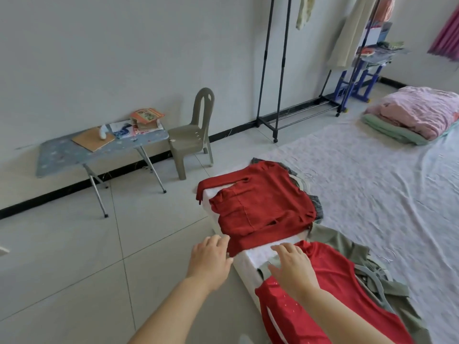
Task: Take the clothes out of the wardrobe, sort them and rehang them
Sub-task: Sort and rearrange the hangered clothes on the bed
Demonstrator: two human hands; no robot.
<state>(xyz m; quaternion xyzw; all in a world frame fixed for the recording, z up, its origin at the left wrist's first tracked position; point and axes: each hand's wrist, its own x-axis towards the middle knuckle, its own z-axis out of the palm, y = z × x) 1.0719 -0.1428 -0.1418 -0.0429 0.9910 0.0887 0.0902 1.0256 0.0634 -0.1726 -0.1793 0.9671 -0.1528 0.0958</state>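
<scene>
Pale floor tiles, white walls and a black skirting all round. Against the left wall, a folding table (57,155) carrying a sheet of cardboard (93,140), a small white object (102,132) and a short stack of books (146,117); just beside it, a grey-brown plastic chair (193,137). Further back, a black clothes rack (282,68) on castors, a cream garment (347,38) hanging at its right end, a blue shelf unit (360,80) behind. Far right, a pink curtain (447,38).

Filling the right side, a low bed (372,184) under a pale patterned sheet; at its far end, a folded pink quilt (422,108) on a green blanket (390,131).

Spread flat on the bed's near-left corner: a red knitted sweater (260,207), one sleeve drooping over the edge. Lies on a grey garment (318,207) that peeks out at the far and right sides. Nearer the camera, a red shirt (335,289) on top of an olive-green garment (345,244), with a grey plastic hanger (372,276) showing at the right. Thin wire hangers (311,174) on the sheet just beyond the piles.

Left grip (210,259), a bare hand: released, fingers stretched forward, tips touching the sweater's near hem at the mattress edge. Right grip (293,265): released too, fingers spread flat on the bare strip of sheet between the two red garments, heel resting on the shirt's top end. Clasps nothing.
</scene>
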